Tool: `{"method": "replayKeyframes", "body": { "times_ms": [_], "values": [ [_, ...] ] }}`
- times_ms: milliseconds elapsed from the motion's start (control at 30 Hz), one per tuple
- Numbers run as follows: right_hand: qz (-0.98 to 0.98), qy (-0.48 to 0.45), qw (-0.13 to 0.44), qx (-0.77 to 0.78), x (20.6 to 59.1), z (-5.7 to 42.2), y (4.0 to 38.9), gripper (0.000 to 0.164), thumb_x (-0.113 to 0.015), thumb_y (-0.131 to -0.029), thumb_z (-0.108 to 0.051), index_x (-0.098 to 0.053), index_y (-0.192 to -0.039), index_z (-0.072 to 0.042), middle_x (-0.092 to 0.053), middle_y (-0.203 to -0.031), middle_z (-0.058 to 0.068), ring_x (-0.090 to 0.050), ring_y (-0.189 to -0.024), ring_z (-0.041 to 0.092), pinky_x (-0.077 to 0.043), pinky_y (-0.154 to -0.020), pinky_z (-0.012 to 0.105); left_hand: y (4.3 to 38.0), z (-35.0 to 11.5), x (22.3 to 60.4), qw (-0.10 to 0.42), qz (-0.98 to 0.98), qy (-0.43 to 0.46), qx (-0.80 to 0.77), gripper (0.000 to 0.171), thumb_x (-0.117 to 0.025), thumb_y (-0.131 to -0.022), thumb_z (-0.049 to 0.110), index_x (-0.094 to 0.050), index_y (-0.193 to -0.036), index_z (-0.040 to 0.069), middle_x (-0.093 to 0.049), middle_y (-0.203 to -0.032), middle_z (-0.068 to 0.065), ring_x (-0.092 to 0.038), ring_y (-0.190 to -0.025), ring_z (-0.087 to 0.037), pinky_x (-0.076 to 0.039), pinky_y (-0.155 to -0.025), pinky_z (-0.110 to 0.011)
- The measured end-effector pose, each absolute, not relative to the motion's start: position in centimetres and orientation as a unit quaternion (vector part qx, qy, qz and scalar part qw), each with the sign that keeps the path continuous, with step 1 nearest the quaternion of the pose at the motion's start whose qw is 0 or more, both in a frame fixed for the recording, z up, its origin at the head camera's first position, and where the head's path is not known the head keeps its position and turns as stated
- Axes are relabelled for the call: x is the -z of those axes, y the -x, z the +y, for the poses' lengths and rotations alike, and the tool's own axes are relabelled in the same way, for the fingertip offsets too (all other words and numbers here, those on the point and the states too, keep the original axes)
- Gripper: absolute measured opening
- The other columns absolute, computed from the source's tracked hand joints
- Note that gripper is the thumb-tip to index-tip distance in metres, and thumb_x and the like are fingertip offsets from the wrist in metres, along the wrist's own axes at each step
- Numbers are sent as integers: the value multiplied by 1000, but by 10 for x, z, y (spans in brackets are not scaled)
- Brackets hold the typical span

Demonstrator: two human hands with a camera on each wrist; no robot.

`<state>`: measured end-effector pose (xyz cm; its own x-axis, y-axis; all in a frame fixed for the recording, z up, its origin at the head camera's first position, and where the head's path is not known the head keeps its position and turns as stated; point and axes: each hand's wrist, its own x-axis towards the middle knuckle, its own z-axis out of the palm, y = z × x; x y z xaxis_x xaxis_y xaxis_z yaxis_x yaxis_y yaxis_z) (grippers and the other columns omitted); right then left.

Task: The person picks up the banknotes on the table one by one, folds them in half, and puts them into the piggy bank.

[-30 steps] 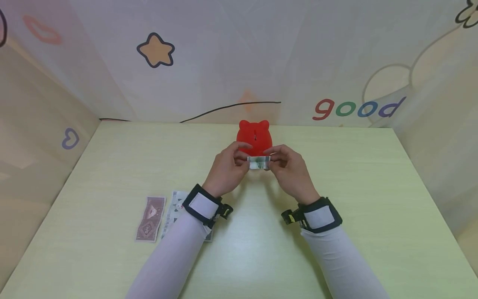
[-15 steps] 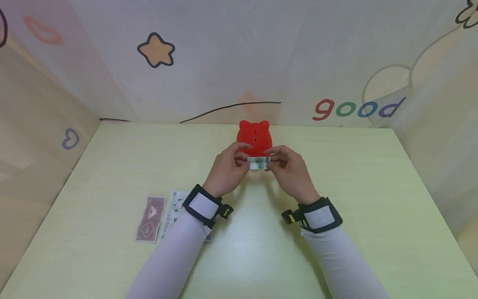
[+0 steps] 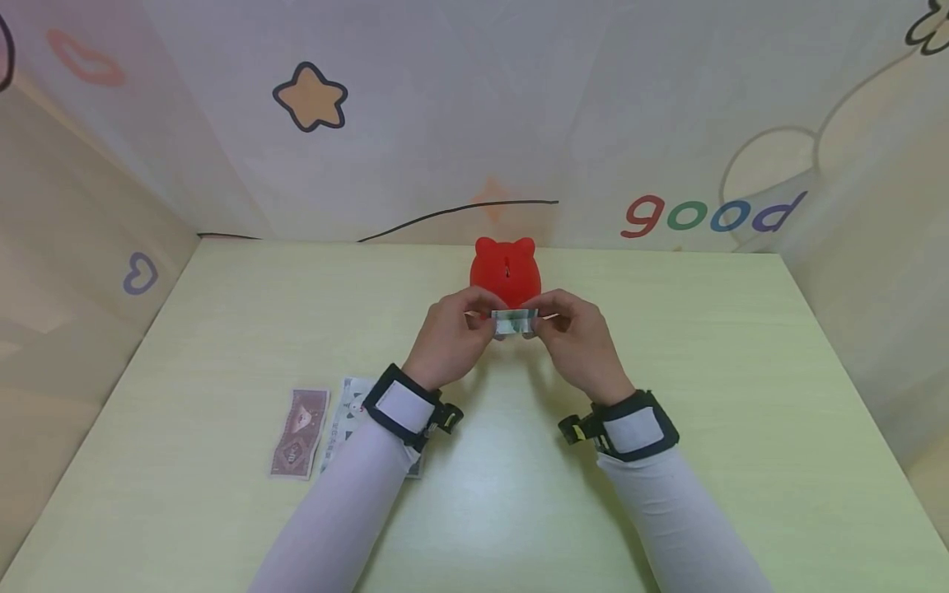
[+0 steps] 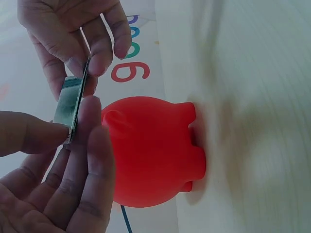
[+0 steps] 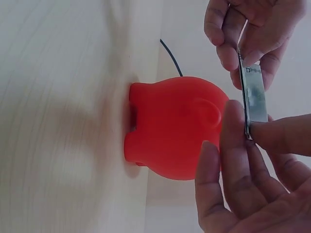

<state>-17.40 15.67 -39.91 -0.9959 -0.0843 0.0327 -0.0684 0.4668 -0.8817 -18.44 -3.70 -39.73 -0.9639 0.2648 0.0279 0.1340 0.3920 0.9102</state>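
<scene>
A folded green-and-white banknote (image 3: pixel 513 322) is stretched between both hands in front of a red piggy bank (image 3: pixel 507 268). My left hand (image 3: pixel 451 333) pinches the note's left end, and my right hand (image 3: pixel 580 339) pinches its right end. In the left wrist view, the note (image 4: pixel 71 103) appears as a narrow folded strip, with thumbs and fingers at its two ends. Seen from the right wrist, the piggy bank (image 5: pixel 177 127) stands upright on its feet, apart from the note. A slot shows on its top in the head view.
Left of the left forearm, a purple play banknote (image 3: pixel 300 434) lies on the pale table (image 3: pixel 741 395). Beside it a whitish note (image 3: pixel 347 416) is partly hidden under the forearm. A printed curtain (image 3: pixel 460 107) hangs behind the table's back edge.
My left fingers have lowered slightly toward the top edge of the folded banknote. Both hands otherwise keep nearly the same place, and the piggy bank stays put.
</scene>
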Motion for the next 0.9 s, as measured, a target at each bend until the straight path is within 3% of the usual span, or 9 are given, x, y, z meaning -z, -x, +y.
{"method": "replayKeyframes", "body": {
  "times_ms": [233, 467, 667, 900],
  "values": [
    [852, 49, -8, 521, 397, 157, 173, 16, -67, -99, -8, -74, -114, -9, -74, -107, 12, -72, -99, 39, -55, -84, 37, 185, -37, 399, 56, 816, -130, -561, 18, -62, -100, 5, -69, -116, 8, -71, -117, -12, -76, -94, -36, -56, -71, -31],
    [858, 38, -17, 512, 396, 157, 173, 17, -70, -98, -9, -77, -114, -9, -76, -108, 12, -70, -101, 27, -59, -87, 37, 185, -37, 400, 39, 834, -143, -532, 25, -69, -99, 16, -68, -123, 10, -74, -118, -6, -73, -91, -23, -61, -73, -31],
    [857, 43, -24, 514, 398, 157, 173, 18, -71, -97, -10, -77, -114, -8, -77, -107, 11, -71, -100, 29, -61, -87, 37, 185, -37, 400, 53, 830, -136, -539, 36, -70, -100, 20, -65, -133, 9, -78, -110, -9, -77, -97, -31, -61, -77, -32],
    [856, 69, -7, 513, 400, 157, 173, 31, -76, -93, -9, -71, -124, -9, -73, -119, 12, -71, -97, 29, -61, -83, 34, 185, -37, 398, 53, 837, -114, -533, 38, -75, -96, 16, -66, -133, 12, -77, -110, -8, -74, -95, -27, -62, -79, -32]
  ]
}}
